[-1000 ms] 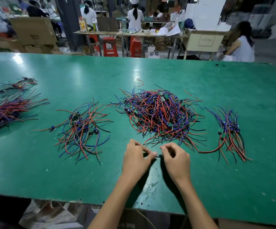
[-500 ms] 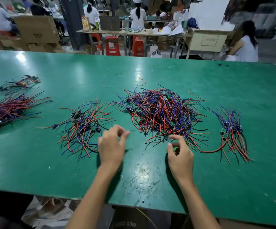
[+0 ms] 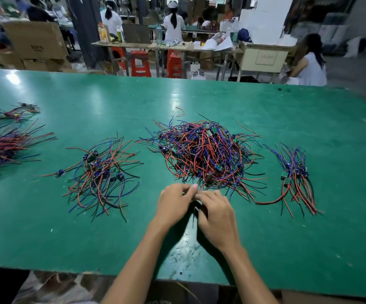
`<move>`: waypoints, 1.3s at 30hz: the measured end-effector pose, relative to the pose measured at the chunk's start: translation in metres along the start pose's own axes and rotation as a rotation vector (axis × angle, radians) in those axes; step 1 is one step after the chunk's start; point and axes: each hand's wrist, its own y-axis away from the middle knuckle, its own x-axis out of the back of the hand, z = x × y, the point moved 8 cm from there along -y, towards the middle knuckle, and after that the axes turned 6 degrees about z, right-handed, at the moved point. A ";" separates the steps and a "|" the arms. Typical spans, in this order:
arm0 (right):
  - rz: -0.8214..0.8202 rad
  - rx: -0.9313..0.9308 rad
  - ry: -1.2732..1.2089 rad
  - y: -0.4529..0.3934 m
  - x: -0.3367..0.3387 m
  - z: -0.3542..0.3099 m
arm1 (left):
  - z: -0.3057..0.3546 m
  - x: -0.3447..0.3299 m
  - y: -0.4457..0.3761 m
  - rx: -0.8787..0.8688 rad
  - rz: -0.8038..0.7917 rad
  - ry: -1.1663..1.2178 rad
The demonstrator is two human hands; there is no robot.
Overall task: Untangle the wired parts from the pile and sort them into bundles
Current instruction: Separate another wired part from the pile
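A big tangled pile of wired parts [image 3: 204, 152], with red, blue and black leads and small green boards, lies at the table's middle. My left hand [image 3: 174, 204] and my right hand [image 3: 218, 219] meet at the pile's near edge. Both have curled fingers, and their fingertips pinch a thin red lead [image 3: 200, 188] that runs up into the pile. A loose sorted bundle [image 3: 99, 172] lies to the left of my hands. A smaller, straighter bundle [image 3: 296, 178] lies to the right.
The green table [image 3: 199, 99] carries two more wire bundles at the far left, a thick one [image 3: 4, 148] and a thin one [image 3: 16, 111]. A single red wire [image 3: 180, 111] lies behind the pile. People work at benches beyond the far edge.
Half a second ago my left hand was open over by the left bundle and my right hand stood alone at the pile. Now both have come together at the pile's near edge, pinching a lead.
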 end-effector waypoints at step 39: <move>0.251 -0.712 -1.037 0.011 0.010 0.066 | 0.032 -0.001 0.044 -0.159 -0.063 0.047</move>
